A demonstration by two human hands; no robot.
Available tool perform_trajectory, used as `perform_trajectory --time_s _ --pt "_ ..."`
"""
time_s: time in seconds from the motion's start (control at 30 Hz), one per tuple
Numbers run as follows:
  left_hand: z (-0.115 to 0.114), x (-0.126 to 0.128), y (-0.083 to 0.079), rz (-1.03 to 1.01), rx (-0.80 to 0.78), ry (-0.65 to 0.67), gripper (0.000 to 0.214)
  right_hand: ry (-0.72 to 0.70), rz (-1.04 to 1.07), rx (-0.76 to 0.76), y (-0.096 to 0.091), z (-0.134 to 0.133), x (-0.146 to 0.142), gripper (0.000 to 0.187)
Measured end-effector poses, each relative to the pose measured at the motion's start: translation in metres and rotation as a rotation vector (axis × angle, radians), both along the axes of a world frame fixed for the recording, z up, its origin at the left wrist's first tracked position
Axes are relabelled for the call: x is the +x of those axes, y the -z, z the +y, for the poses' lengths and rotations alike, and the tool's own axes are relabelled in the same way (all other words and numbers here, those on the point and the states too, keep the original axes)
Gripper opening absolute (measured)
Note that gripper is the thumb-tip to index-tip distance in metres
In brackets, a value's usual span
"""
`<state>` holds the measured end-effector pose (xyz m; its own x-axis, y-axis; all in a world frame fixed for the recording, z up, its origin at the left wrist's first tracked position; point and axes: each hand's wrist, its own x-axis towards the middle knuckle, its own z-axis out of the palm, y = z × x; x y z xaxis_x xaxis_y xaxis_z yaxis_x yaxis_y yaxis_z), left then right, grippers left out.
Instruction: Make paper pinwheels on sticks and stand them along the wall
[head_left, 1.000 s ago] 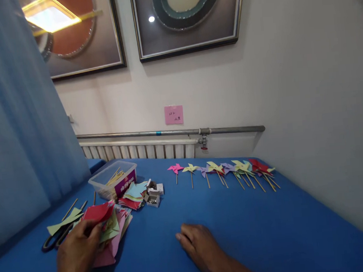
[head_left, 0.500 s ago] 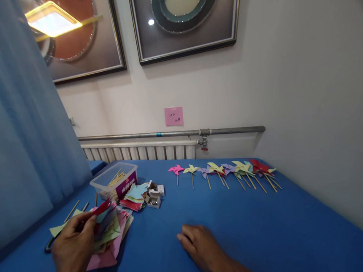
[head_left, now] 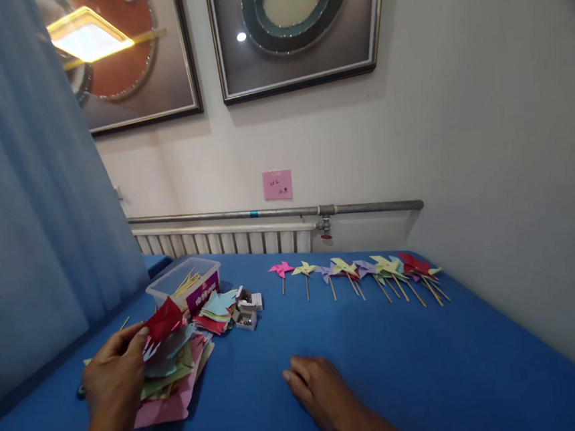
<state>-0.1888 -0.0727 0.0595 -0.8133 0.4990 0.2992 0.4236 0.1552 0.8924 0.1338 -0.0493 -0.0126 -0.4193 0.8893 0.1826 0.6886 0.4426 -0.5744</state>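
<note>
My left hand (head_left: pixel 117 368) pinches a red sheet of paper (head_left: pixel 164 320) with cut edges, held just above a pile of coloured paper (head_left: pixel 174 380) in green, blue and pink. My right hand (head_left: pixel 319 390) rests on the blue table, fingers curled in, with nothing visible in it. Beyond the pile lies a smaller stack of cut paper (head_left: pixel 218 307), pale blue on top and red below. Beside that stack stand small open boxes (head_left: pixel 246 320) holding tiny metal pieces. A clear plastic tub (head_left: pixel 181 292) with thin wooden sticks sits behind the pile.
Several paper pinwheels on sticks (head_left: pixel 344 267) lie in a row along the back of the blue table (head_left: pixel 382 375). A blue curtain (head_left: pixel 27 178) hangs at the left. A metal pipe (head_left: pixel 277 212) and a radiator (head_left: pixel 219 240) run along the wall behind.
My left hand has lifted the red sheet up off the pile, so more of it shows. My right hand has stayed in place.
</note>
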Motion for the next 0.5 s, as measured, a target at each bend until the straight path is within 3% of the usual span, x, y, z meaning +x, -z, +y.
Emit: perform_trajectory --time_s 0.13,0.23,0.3,0.37,0.5 --pt "0.001 0.0 0.007 0.573 0.041 0.03 0.032 -0.002 0.014 0.018 0.001 -0.001 0.0 0.036" --pt "0.007 -0.004 0.019 0.896 -0.163 0.179 0.03 -0.001 0.014 0.022 0.0 -0.002 0.0 0.037" --pt "0.01 -0.006 0.027 0.895 -0.324 0.267 0.032 -0.002 0.015 0.016 -0.001 -0.002 -0.001 0.038" --pt "0.01 -0.007 0.031 0.748 -0.417 0.311 0.034 -0.004 0.017 0.016 -0.001 -0.002 -0.001 0.037" --pt "0.007 -0.01 0.03 0.435 -0.393 0.365 0.032 -0.005 0.032 0.019 0.0 -0.001 0.0 0.036"
